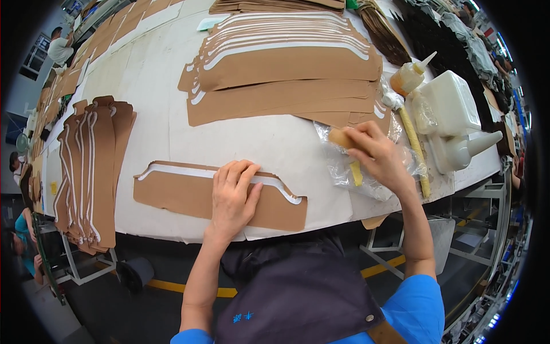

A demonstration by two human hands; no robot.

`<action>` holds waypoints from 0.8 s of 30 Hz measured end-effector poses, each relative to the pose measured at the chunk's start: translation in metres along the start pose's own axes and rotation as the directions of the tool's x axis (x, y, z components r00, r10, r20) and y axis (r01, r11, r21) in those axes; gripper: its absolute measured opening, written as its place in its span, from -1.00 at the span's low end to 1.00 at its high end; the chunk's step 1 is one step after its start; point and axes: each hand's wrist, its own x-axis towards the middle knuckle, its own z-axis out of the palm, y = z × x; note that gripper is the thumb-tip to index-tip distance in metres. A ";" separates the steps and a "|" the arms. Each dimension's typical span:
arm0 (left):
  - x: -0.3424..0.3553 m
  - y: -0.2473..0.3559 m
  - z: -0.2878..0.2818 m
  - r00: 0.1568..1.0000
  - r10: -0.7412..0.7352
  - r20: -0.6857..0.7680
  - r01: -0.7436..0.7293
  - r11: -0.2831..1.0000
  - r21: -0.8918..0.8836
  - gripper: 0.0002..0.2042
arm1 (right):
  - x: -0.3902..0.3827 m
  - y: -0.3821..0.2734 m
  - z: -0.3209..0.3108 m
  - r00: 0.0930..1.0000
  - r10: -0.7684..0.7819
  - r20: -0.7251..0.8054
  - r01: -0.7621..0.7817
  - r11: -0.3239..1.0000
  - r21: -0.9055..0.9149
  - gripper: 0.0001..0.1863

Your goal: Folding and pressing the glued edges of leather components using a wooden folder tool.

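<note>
A left hand (232, 192), loosely spread and gripping nothing, steadies a white-striped brown panel (172, 194) on the table (275, 137); the right hand (377, 152) closes around a tan block (339, 137) (perhaps a smoother). Tool handling seems underway; the next move calls for a steady panel.

downward fisheye view from the head

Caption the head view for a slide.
Left hand on white-banded brown panel; right hand holding tan object beside clear plastic.

Brown pieces (172, 194) (white-striped) on white table (157, 123)
</note>
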 end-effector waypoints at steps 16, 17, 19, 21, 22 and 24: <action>-0.043 0.033 0.013 0.992 0.116 -0.044 -0.115 0.993 0.026 -0.66 | -0.005 -0.054 0.036 0.630 -0.660 0.409 0.731 0.682 -0.026 -0.46; -0.043 0.032 0.014 0.994 0.102 -0.032 -0.102 0.995 0.025 -0.62 | -0.004 -0.055 0.038 0.637 -0.661 0.397 0.732 0.680 -0.041 -0.46; -0.041 0.029 0.017 0.995 0.094 -0.021 -0.094 0.995 0.017 -0.62 | -0.001 -0.061 0.036 0.626 -0.648 0.433 0.731 0.681 -0.037 -0.46; -0.041 0.030 0.015 0.995 0.100 -0.003 -0.100 0.995 0.024 -0.60 | -0.001 -0.063 0.037 0.610 -0.645 0.460 0.738 0.674 -0.034 -0.46; -0.041 0.030 0.015 0.996 0.087 -0.004 -0.087 0.996 0.025 -0.60 | -0.002 -0.063 0.039 0.627 -0.656 0.421 0.736 0.676 -0.043 -0.47; -0.041 0.030 0.016 0.995 0.101 -0.012 -0.101 0.994 0.034 -0.61 | -0.003 -0.063 0.043 0.634 -0.669 0.387 0.737 0.674 -0.042 -0.48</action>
